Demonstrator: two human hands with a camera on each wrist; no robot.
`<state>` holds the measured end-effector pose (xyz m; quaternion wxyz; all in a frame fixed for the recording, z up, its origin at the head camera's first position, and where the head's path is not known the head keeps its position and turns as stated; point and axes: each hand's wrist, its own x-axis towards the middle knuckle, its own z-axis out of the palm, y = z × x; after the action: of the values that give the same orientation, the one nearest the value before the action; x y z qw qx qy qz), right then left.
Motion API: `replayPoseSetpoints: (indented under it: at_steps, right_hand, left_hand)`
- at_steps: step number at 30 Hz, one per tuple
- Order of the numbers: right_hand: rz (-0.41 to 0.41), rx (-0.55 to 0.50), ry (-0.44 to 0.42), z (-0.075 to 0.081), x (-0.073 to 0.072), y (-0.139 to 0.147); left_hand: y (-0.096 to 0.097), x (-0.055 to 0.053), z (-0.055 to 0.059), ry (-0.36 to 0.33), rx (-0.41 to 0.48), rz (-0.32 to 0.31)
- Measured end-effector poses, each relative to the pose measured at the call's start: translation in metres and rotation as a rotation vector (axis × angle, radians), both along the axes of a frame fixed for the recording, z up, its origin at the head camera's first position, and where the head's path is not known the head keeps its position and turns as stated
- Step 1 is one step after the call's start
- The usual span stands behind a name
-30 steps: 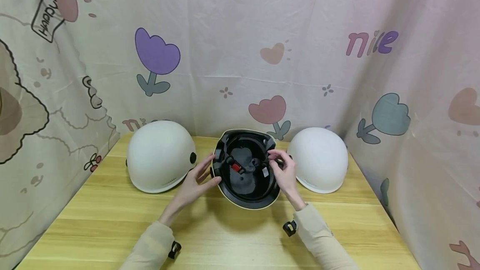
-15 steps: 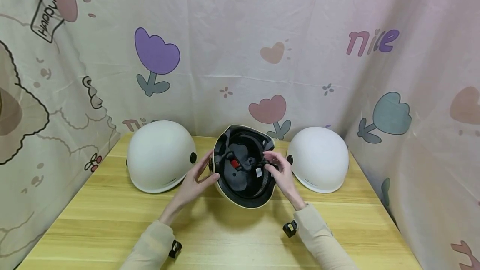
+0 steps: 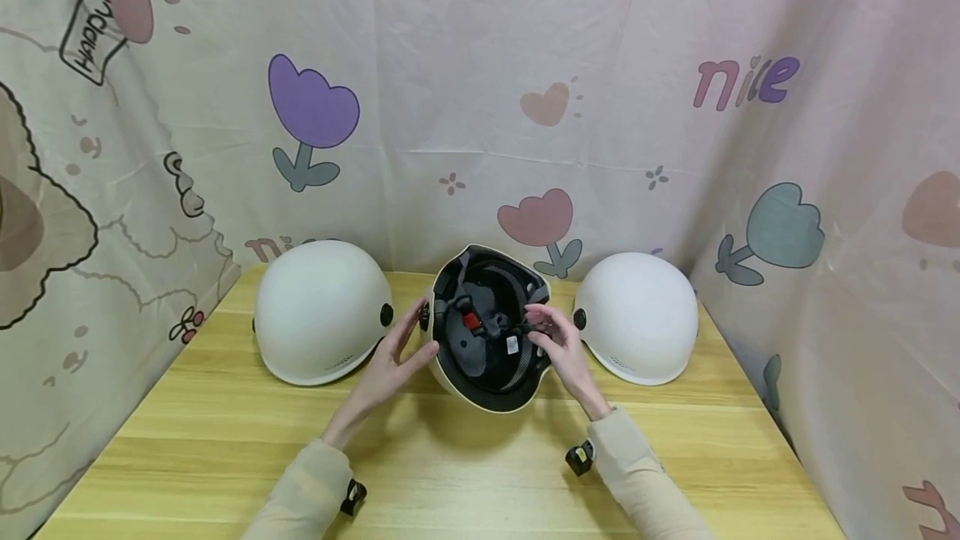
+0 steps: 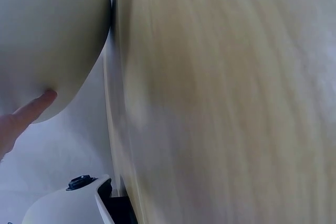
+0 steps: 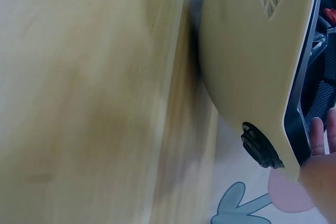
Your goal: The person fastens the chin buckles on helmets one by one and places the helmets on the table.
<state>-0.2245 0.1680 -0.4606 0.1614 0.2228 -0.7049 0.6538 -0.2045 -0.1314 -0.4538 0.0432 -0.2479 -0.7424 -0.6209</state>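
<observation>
Held apart, the hands are flanking the helmet at the frame's centre. The left hand is laying outstretched fingers on its shell; the right hand is resting fingers inside the right rim, gripping what, if anything, I cannot tell. Ideally, the left should be bracing firmly, preventing rolling, and the right avoiding tugging the red buckle. Two spare helmets, at centre-left and centre-right, are sitting on the worktop.

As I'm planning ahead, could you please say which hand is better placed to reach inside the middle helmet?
Probably the right hand: its fingers are inside the middle helmet, while the left hand touches the outer shell.
</observation>
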Motion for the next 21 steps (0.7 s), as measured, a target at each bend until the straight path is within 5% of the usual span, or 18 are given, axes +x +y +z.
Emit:
replayPoseSetpoints:
  at_steps: [8, 21]
  right_hand:
    - [0.028, -0.042, -0.016, -0.0026, 0.0004, 0.0007]
    - [0.017, -0.053, -0.077, -0.0075, -0.0004, 0.0013]
  left_hand:
    - [0.0045, -0.0016, -0.0004, 0.066, 0.052, 0.012]
    - [0.0103, -0.0017, 0.0018, 0.012, 0.021, 0.012]
